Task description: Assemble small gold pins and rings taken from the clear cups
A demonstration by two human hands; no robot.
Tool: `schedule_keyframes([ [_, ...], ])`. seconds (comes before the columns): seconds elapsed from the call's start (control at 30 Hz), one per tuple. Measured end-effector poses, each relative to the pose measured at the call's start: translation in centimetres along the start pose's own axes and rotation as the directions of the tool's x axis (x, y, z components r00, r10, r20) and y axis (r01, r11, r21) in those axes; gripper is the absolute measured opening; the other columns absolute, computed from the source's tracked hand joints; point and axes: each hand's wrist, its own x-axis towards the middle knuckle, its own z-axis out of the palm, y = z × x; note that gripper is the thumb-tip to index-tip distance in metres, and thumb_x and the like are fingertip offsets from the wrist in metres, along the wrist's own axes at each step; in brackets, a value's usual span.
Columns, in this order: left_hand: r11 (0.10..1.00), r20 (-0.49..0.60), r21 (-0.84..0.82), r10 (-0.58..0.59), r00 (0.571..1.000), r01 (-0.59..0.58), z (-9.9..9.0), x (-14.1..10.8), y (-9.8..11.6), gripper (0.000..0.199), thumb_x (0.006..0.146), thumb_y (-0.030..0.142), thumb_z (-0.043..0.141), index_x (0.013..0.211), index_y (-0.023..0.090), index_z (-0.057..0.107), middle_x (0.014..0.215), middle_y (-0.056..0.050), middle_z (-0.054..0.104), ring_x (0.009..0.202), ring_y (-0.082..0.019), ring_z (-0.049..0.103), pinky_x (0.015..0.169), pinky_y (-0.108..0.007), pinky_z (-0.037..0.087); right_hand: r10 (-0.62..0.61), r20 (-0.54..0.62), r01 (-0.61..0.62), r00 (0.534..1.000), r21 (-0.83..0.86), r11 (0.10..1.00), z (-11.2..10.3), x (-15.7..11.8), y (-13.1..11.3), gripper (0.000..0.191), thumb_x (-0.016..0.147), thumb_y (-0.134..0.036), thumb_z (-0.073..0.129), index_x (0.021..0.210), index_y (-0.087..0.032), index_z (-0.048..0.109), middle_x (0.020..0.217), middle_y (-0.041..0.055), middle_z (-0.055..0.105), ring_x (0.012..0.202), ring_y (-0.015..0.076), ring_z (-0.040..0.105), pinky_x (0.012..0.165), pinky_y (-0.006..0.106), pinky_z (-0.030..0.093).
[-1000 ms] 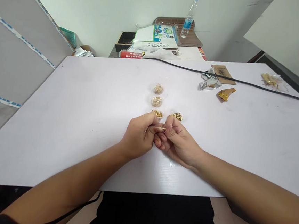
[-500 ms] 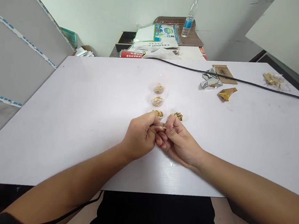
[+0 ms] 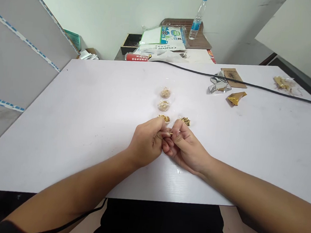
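Observation:
My left hand (image 3: pixel 148 140) and my right hand (image 3: pixel 187 144) meet over the white table, fingertips touching. Between their pinched fingers shows a small, thin gold-coloured piece (image 3: pixel 171 133), too small to name its kind. Both hands are closed, and the fingers hide most of what they hold. Just beyond my left fingers lies a heap of small gold-coloured parts (image 3: pixel 164 118). A second heap of dark gold parts (image 3: pixel 185 121) sits beyond my right thumb. Farther back are two clear round dishes, the nearer dish (image 3: pixel 163 105) and the farther dish (image 3: pixel 165 92), with thin gold-coloured pieces in them.
A black cable (image 3: pixel 197 71) crosses the table's far side. Near it lie crumpled silver foil (image 3: pixel 219 88), a gold wrapper (image 3: pixel 236 98), brown card (image 3: pixel 234 77) and a clear bag (image 3: pixel 286 85). A water bottle (image 3: pixel 196 25) stands behind the table. A grey partition (image 3: pixel 11 46) borders the left.
Both hands keep almost the same place and the same pinch on the thin gold-coloured piece. The whole view has shifted very slightly.

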Motion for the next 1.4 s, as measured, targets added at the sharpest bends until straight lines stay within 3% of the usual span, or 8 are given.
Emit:
schedule_keyframes([
  [0.6, 0.997, -0.049, 0.072, -0.006, 0.999, 0.01, 0.12, -0.08, -0.22, 0.02, 0.093, 0.014, 0.051, 0.074, 0.016, 0.044, 0.061, 0.002, 0.06, 0.054, -0.008, 0.062, 0.049, -0.018, 0.045, 0.048, 0.03, -0.051, 0.998, 0.114, 0.992, -0.31, 0.14, 0.01, 0.041, 0.085, -0.038, 0.075, 0.08, -0.019, 0.039, 0.063, -0.0054, 0.059, 0.063, 0.006, 0.062, 0.061, 0.014, 0.046],
  [1.03, 0.98, -0.072, 0.161, 0.132, 0.989, -0.119, 0.16, 0.19, -0.37, 0.022, 0.091, 0.01, 0.051, 0.072, 0.015, 0.044, 0.061, 0.003, 0.058, 0.051, -0.006, 0.057, 0.049, -0.015, 0.045, 0.061, 0.039, -0.068, 0.997, 0.202, 0.977, -0.39, 0.19, 0.16, 0.037, 0.085, -0.033, 0.076, 0.078, -0.018, 0.043, 0.068, -0.0048, 0.063, 0.063, 0.0051, 0.063, 0.058, 0.012, 0.047],
  [1.23, 0.997, -0.026, -0.013, 0.077, 0.997, -0.077, 0.02, 0.39, 0.05, 0.022, 0.096, 0.012, 0.05, 0.075, 0.015, 0.046, 0.06, 0.004, 0.063, 0.045, -0.004, 0.059, 0.047, -0.013, 0.048, 0.076, 0.044, -0.083, 0.996, 0.204, 0.975, -0.29, 0.39, 0.0, 0.036, 0.086, -0.035, 0.075, 0.078, -0.018, 0.043, 0.066, -0.005, 0.061, 0.064, 0.0065, 0.065, 0.06, 0.014, 0.049],
  [1.4, 0.993, -0.03, -0.024, 0.115, 0.993, -0.116, -0.12, 0.37, -0.14, 0.019, 0.098, 0.016, 0.052, 0.079, 0.014, 0.048, 0.062, 0.004, 0.064, 0.047, -0.004, 0.061, 0.051, -0.014, 0.05, 0.076, 0.033, -0.08, 0.997, 0.181, 0.98, -0.3, 0.46, -0.17, 0.035, 0.085, -0.038, 0.075, 0.08, -0.017, 0.047, 0.065, -0.0047, 0.058, 0.066, 0.0076, 0.066, 0.063, 0.015, 0.05],
])
